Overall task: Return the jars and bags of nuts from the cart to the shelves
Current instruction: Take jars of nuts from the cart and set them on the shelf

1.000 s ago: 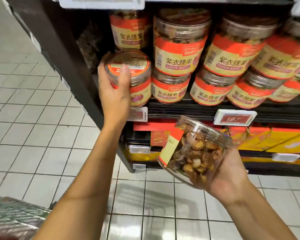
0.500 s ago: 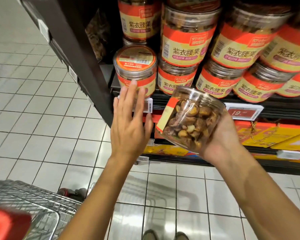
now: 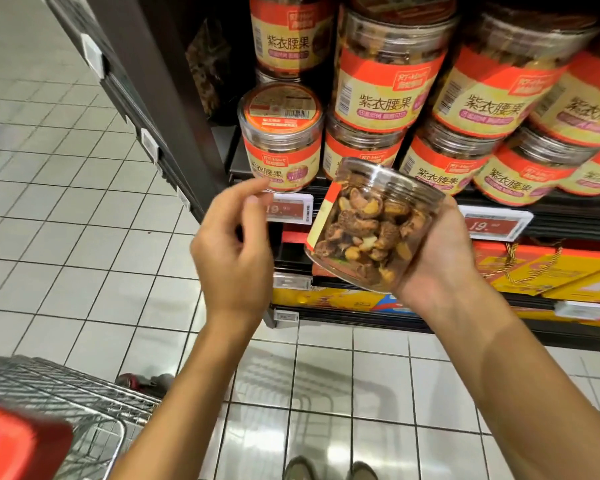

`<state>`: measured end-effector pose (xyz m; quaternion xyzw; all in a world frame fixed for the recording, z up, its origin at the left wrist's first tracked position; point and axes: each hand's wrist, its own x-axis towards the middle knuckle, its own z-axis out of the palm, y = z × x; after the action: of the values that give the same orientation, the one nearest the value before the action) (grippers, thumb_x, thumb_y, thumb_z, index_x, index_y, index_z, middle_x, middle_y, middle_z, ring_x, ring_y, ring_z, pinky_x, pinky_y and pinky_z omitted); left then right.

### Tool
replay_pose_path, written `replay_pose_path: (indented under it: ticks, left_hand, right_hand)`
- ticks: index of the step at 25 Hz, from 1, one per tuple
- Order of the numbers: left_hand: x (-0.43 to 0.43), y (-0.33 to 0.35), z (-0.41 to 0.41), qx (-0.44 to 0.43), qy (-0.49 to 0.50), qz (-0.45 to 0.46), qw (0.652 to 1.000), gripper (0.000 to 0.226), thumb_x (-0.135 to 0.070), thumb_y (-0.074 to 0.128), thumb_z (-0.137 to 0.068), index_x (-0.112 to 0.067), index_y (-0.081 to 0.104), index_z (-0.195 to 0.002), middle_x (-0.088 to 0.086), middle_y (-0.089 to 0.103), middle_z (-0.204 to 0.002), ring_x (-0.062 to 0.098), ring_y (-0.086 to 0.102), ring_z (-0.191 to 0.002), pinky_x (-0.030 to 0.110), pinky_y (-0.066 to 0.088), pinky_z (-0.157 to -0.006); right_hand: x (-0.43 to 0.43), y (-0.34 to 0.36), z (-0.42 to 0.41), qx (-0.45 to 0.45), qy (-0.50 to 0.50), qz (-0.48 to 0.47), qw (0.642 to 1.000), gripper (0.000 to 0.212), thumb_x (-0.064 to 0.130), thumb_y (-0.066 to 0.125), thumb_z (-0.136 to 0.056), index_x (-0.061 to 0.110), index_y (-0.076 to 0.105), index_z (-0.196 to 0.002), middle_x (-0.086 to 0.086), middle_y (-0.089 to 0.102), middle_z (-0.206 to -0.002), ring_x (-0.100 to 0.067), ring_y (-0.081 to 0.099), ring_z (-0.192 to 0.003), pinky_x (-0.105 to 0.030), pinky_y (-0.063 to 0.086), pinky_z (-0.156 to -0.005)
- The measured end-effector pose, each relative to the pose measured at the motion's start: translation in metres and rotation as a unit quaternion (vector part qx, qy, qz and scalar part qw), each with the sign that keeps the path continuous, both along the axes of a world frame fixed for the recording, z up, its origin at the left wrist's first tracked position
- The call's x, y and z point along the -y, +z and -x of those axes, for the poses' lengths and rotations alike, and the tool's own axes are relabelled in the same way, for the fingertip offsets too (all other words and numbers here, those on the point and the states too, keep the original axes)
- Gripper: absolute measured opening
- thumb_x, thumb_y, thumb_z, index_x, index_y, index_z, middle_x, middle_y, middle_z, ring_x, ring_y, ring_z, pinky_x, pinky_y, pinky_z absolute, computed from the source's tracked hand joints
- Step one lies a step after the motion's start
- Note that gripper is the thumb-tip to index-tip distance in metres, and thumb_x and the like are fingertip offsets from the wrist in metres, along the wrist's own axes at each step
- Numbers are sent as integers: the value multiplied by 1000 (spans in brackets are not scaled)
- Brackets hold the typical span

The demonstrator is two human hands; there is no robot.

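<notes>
Bottom edge: toes of two grey-green shoes on white tiled floor. Bottom left: silver wire shopping cart with a blurred red block on its near side; contents not readable.

Both bare forearms reach up from the bottom. Left grip is released: fingers loosely curled, holding nothing, index finger reaching up just under the shelf edge. Can't tell if it touches anything.

Right grip is grasping a clear round plastic jar of mixed brown nuts, palm cupped under its right side. This jar is in the air in front of the shelf, not on it. Its long axis is steeply tilted, upper end leaning toward the shelf and slightly right, orange-cream label strip on its left side. Can't tell which end is the lid.

Behind: white-and-red price tag on the dark shelf edge. Just above it, an orange-and-cream labelled nut jar stands upright at the left end of the lower row, lid up, label facing out. To its right, matching labelled jars stacked in two tiers. Black shelf upright at left. Yellow-orange boxes on the shelf below.
</notes>
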<state>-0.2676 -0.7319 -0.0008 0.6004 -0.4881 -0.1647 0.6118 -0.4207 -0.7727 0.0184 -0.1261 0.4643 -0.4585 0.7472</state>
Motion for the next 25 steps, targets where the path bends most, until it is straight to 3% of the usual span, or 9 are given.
replay_pose_path:
  ticks: [2, 4, 7, 10, 12, 14, 17, 22, 25]
  left_hand:
    - [-11, 25, 8, -214, -116, -53, 968, 30, -37, 41, -90, -22, 66, -98, 2, 72, -94, 14, 67, -92, 21, 51, -78]
    - [-13, 39, 14, -245, -197, -97, 944, 43, -55, 43, -82, -22, 64, -100, -3, 72, -94, 6, 67, -91, 14, 51, -75]
    - [-9, 46, 16, -293, -204, -95, 929, 60, -61, 48, -71, -15, 59, -108, -5, 72, -95, 4, 67, -92, 15, 52, -78]
    - [-12, 47, 17, -333, -170, -42, 927, 58, -59, 47, -69, -13, 65, -99, 3, 72, -97, 19, 67, -98, 27, 54, -82]
    - [-13, 50, 18, -365, -122, -31, 923, 51, -58, 48, -77, -14, 70, -90, 7, 73, -94, 23, 69, -93, 30, 55, -77]
    - [-10, 53, 17, -367, -51, -35, 928, 49, -57, 42, -82, -17, 70, -89, 9, 72, -95, 22, 69, -93, 36, 54, -81]
    - [-8, 59, 16, -322, -17, -28, 946, 62, -57, 34, -84, -6, 57, -113, 12, 66, -110, 22, 63, -105, 42, 49, -93]
    - [-27, 66, 13, -370, -131, 23, 919, 73, -56, 14, -87, -10, 50, -131, 1, 62, -127, 12, 56, -121, 23, 44, -101]
    - [-30, 71, 11, -362, -153, 70, 917, 72, -51, 18, -86, -6, 44, -136, 0, 58, -132, 8, 53, -123, 22, 41, -104]
  right_hand:
    - [-2, 6, -7, -9, 5, 34, 999, 64, 55, 22, -96, 15, 68, -112, -9, 72, -105, -24, 67, -98, -43, 54, -86]
    - [-8, 16, -19, 2, 43, 91, 995, 71, 59, 20, -95, 15, 75, -93, -11, 73, -100, -26, 69, -94, -39, 56, -80]
    - [-14, 29, -37, 8, 82, 162, 983, 73, 60, 18, -94, 17, 76, -81, -12, 72, -102, -27, 67, -100, -43, 53, -89]
    - [-9, 41, -47, -107, 39, 188, 976, 75, 56, 15, -96, 17, 75, -76, -3, 74, -89, -17, 69, -92, -38, 53, -89]
    - [-16, 43, -48, -245, -32, 210, 946, 59, 47, 20, -99, 18, 68, -81, -6, 69, -95, -19, 63, -96, -40, 47, -96]
    - [-47, 40, -45, -361, -89, 320, 871, 36, 38, 29, -97, 25, 60, -85, -3, 62, -98, -13, 58, -94, -29, 45, -91]
    - [-88, 32, -40, -411, -15, 452, 792, 37, 35, 33, -93, 21, 62, -109, 1, 59, -115, -2, 53, -112, -12, 38, -94]
    - [-60, 43, -34, -337, 74, 417, 841, 52, 48, 32, -91, 27, 39, -138, 10, 39, -147, 9, 30, -134, -16, 25, -112]
    - [-35, 50, -41, -365, 68, 434, 821, 50, 52, 24, -91, 34, 44, -134, 9, 37, -140, -1, 32, -132, -21, 25, -113]
